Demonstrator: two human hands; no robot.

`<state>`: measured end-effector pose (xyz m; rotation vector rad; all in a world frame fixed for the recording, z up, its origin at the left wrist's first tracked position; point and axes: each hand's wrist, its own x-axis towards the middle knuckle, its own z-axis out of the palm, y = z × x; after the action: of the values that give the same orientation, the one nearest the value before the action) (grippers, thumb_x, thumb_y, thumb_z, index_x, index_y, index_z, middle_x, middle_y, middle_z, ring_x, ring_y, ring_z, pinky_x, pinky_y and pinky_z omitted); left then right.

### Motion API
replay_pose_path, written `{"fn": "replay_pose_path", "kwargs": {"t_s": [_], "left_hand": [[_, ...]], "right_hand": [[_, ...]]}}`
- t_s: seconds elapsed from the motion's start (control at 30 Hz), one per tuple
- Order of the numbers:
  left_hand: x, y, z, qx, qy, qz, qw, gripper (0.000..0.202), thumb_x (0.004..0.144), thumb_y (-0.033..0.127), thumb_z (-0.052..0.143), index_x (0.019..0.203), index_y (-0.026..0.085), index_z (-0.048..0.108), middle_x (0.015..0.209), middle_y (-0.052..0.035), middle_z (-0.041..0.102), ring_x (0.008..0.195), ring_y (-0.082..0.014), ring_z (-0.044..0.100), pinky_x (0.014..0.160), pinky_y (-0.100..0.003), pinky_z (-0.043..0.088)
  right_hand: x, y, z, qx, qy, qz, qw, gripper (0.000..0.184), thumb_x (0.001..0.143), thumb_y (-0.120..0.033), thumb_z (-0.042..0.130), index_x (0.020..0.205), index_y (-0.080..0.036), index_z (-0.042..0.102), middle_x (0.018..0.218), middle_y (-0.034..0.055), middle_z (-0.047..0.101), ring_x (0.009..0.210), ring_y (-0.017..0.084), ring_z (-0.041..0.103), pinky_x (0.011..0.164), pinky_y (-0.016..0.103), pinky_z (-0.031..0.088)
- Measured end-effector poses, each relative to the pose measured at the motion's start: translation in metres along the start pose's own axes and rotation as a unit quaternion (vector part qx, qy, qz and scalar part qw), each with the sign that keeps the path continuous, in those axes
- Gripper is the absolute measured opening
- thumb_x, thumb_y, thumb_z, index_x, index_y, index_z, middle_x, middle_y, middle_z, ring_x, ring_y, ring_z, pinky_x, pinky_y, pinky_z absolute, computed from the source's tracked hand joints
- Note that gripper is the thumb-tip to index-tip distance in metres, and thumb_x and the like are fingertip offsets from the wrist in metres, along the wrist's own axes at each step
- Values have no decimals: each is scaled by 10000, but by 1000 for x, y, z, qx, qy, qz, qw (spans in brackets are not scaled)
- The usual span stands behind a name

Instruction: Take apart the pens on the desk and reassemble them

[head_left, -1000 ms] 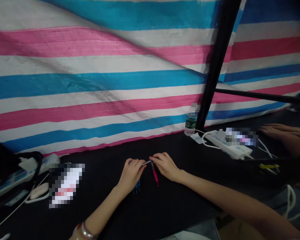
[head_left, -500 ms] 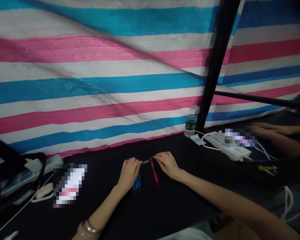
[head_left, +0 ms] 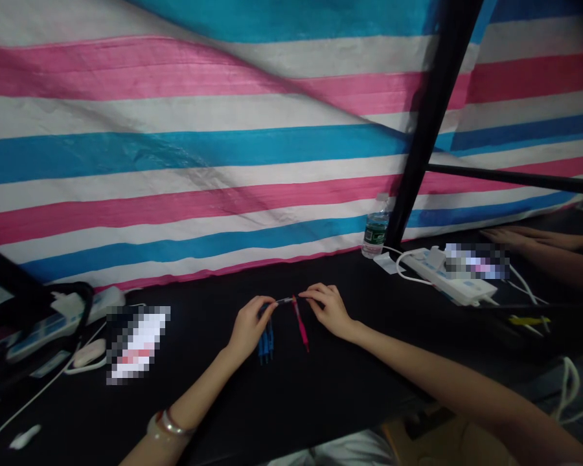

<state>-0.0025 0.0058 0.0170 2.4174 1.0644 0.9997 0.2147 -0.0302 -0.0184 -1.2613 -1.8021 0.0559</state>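
My left hand [head_left: 249,325] and my right hand [head_left: 328,309] rest on a black table [head_left: 320,388], fingers pinched together. Between them they hold a short dark pen [head_left: 285,301] with a silvery tip, one hand at each end. A red pen [head_left: 300,327] lies on the table just below it, pointing toward me. Several blue pens [head_left: 266,342] lie side by side under my left hand's fingers. A bracelet sits on my left wrist.
A striped pink, blue and white tarp hangs behind the table. A water bottle [head_left: 375,230] stands by a black pole [head_left: 430,123]. A white power strip [head_left: 440,279] and another person's hands [head_left: 525,238] are at right. Cables, a power strip and a mouse [head_left: 88,353] lie at left.
The pens and both hands sit slightly higher in view as the camera shifted. My left fingers have loosened a little round the dark pen's end; both hands keep hold.
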Motion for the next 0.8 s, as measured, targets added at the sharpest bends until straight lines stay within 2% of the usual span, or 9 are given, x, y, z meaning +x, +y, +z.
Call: {"fn": "replay_pose_path", "kwargs": {"t_s": [0.23, 0.37, 0.67, 0.8], "left_hand": [[-1, -6, 2, 100, -16, 65, 993, 233, 859, 317, 475, 1004, 203, 616, 901, -52, 629, 818, -176, 571, 720, -304, 398], [-2, -7, 3, 118, -11, 74, 990, 231, 862, 303, 469, 1014, 201, 611, 907, -53, 619, 822, -174, 564, 725, -306, 395], [-1, -3, 0, 90, 1, 61, 994, 229, 863, 299, 460, 1015, 202, 602, 914, -51, 602, 813, -170, 558, 734, -299, 414], [0, -2, 1, 17, -6, 24, 1000, 234, 845, 318, 479, 985, 201, 625, 895, -50, 616, 803, -169, 573, 718, -282, 431]], "right_hand": [[0, 4, 3, -3, 9, 3, 1000, 262, 817, -98, 497, 960, -258, 647, 941, 28, 616, 890, 166, 566, 767, 328, 308], [0, 3, 1, -3, 17, -2, 1000, 254, 821, -102, 498, 955, -257, 648, 935, 27, 613, 888, 165, 563, 773, 331, 306], [0, -2, -4, -6, 0, -48, 999, 269, 860, -136, 459, 1042, -248, 622, 949, 47, 601, 894, 167, 551, 759, 321, 327], [0, -2, -4, -13, -3, -42, 999, 268, 859, -133, 458, 1036, -245, 625, 953, 48, 611, 885, 165, 562, 758, 322, 333]]}}
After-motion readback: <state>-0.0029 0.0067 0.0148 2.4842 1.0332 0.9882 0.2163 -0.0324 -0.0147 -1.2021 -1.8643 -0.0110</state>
